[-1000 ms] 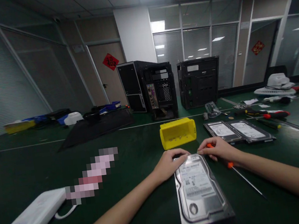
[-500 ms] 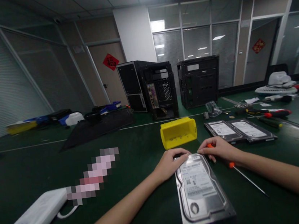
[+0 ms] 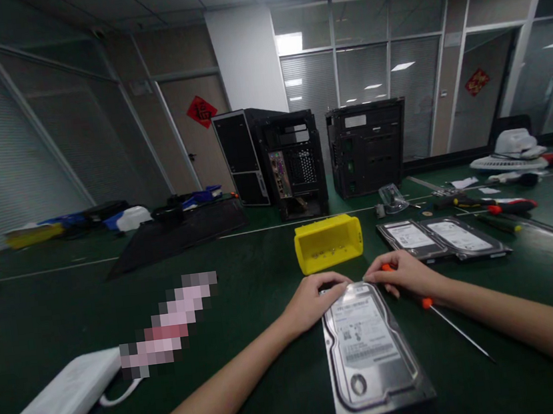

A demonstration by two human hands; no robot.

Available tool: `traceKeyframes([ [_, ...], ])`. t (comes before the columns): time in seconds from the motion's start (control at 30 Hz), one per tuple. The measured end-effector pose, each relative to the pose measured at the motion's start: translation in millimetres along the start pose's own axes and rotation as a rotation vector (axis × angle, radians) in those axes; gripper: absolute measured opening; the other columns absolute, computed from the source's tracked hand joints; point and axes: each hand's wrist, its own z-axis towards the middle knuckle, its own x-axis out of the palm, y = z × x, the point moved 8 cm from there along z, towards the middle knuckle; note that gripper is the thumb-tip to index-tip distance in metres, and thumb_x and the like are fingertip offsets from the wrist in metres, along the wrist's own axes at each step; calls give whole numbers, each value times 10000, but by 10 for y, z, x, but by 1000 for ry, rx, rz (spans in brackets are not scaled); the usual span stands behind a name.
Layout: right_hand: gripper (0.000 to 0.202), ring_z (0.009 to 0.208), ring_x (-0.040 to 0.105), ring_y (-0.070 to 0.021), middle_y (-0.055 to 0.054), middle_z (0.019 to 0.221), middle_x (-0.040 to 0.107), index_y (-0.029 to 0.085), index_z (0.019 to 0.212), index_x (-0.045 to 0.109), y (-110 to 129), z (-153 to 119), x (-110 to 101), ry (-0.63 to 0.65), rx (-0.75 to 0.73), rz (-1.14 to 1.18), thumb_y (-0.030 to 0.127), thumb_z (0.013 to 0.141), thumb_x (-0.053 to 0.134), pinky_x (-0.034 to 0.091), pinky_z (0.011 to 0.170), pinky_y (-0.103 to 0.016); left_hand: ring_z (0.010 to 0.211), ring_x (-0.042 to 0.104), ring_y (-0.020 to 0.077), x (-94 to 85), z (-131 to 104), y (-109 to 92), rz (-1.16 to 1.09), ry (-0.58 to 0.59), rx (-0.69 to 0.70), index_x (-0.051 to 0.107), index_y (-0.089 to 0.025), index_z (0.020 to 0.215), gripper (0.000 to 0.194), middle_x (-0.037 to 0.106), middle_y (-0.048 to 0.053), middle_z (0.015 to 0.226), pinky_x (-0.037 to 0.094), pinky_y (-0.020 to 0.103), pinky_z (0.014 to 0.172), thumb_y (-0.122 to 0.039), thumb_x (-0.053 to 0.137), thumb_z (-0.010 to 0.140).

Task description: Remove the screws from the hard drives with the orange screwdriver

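A silver hard drive (image 3: pixel 367 350) with a white label lies face up in front of me, its short far end under my fingers. My left hand (image 3: pixel 316 301) is closed over the far left corner, with the thumb on top and the fingers bent behind the edge. At the far right corner, the fingertips of my right hand (image 3: pixel 401 273) pinch close to the edge. Tucked in that same hand is a screwdriver (image 3: pixel 460 331) with an orange handle, its shaft pointing back toward me under the wrist. Whatever the fingertips touch behind the drive is hidden.
Just beyond the drive stands a yellow bin (image 3: pixel 329 244) with small screws inside. Two more hard drives (image 3: pixel 442 238) lie to its right, near pliers (image 3: pixel 513 206). Computer cases (image 3: pixel 296 164) stand at the back. A white power bank-like box (image 3: pixel 54 409) with a cable is at left.
The view has shifted very slightly. Both hands, the hard drive and the screwdriver keep the same positions relative to each other.
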Motion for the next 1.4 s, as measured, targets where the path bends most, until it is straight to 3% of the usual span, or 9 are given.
traceKeyframes([
  [0.37,293,405,444,-41,45,509,526,118,841,655,43,-38,2,25,8,20,371,694,657,357,437,-178,945,577,186,-2,9,3,-6,5,-15,636,-171,1019,312,652,48,1016,420,294,838,-378,454,873],
  [0.5,332,423,458,-41,44,556,548,132,955,629,26,-36,-2,40,8,62,342,700,658,369,439,-172,943,578,188,0,12,5,-10,6,-12,639,-169,1020,315,653,46,1016,417,288,835,-378,459,868],
  [0.63,358,391,447,-45,50,512,528,126,977,618,-19,-3,-3,44,-23,80,385,729,623,363,418,-177,935,582,191,-1,20,33,4,-13,-15,647,-168,1007,301,660,46,1009,414,288,841,-357,461,865],
  [0.8,392,388,433,-36,27,623,575,143,1010,587,-72,28,-16,22,-30,132,423,737,605,338,369,-170,943,582,192,4,25,32,6,-8,-11,648,-169,1008,296,660,49,1012,418,289,845,-350,460,866],
  [1.13,394,370,406,-35,61,507,503,135,1002,582,-29,-2,-17,21,-14,85,414,727,621,318,371,-160,952,581,193,-9,20,-1,9,-10,-21,649,-170,1014,307,659,46,1021,413,283,849,-363,463,865],
  [1.4,341,398,424,-21,34,668,567,142,995,579,7,-7,-2,39,-43,132,344,725,631,341,359,-153,944,582,184,-5,21,3,-10,-7,0,645,-169,1012,303,658,41,1011,417,273,833,-366,466,868],
])
